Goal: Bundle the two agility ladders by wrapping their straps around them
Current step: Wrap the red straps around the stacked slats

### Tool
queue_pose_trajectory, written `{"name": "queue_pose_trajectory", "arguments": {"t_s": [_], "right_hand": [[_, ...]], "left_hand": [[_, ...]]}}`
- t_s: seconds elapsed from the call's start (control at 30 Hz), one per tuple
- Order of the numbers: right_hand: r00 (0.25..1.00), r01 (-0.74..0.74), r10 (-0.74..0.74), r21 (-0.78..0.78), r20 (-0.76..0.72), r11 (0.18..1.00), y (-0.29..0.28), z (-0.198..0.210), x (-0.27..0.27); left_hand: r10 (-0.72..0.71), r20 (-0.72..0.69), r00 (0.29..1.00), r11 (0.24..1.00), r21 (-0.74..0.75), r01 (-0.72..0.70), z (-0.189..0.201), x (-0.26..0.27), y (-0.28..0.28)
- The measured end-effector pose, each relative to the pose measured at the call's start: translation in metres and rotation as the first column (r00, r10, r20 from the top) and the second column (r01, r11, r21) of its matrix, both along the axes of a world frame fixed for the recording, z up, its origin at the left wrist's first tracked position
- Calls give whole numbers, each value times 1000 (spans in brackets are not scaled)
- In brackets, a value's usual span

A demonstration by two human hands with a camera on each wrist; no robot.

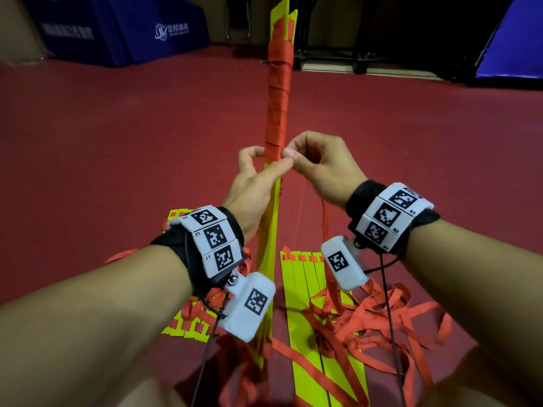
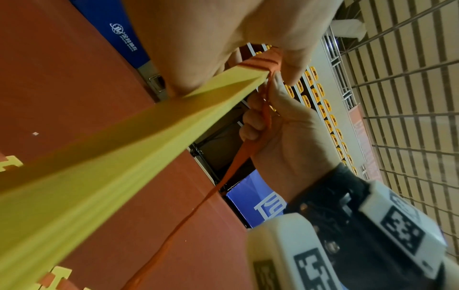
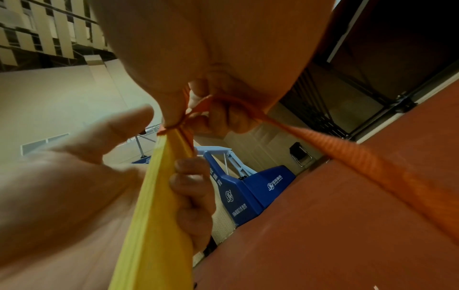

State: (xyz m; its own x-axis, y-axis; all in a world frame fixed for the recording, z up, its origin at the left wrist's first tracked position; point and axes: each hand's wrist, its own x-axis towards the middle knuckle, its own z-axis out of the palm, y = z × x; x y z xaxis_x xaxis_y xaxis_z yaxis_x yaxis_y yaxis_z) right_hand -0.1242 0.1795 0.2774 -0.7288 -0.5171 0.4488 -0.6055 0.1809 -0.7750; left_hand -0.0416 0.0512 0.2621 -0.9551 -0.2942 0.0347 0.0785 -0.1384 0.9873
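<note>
I am holding a stack of yellow ladder rungs [image 1: 271,201] up off the red floor [image 1: 117,142], its far end pointing away from me. The far half of the stack is already bound in tight turns of red strap [image 1: 277,107]; the near half is bare yellow and runs down between my wrists.

My left hand [image 1: 252,183] grips the stack just below the last turn, thumb on one side and fingers [image 3: 191,176] curled round the other. My right hand [image 1: 320,165] sits just beside it, its thumb and fingers clamped together on the strap where it leaves the stack. In the left wrist view the loose strap [image 2: 238,157] passes through that curled hand and trails down toward the floor.

On the floor near me lies the second ladder [image 1: 302,289], yellow rungs side by side, with a tangle of red strap [image 1: 367,318] heaped over it. More yellow rungs [image 1: 182,327] show under my left wrist.

I judge this to be mid-wrap on the first ladder, roughly half covered. The next turn calls for passing the strap round the back of the stack while my left hand keeps the rungs squared and the last turn pinned, so the tension does not slip. The second ladder looks untouched.
</note>
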Motion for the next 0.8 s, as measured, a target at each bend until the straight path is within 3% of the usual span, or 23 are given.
{"name": "queue_pose_trajectory", "arguments": {"t_s": [0.23, 0.8], "right_hand": [[988, -123, 129, -78, 83, 989, 0, -3, -2], [976, -64, 90, -133, 197, 989, -1, -7, 2]], "left_hand": [[3, -82, 997, 1000, 28, -1, -1, 2, 1], [-5, -92, 996, 1000, -7, 5, -3, 5, 1]]}}
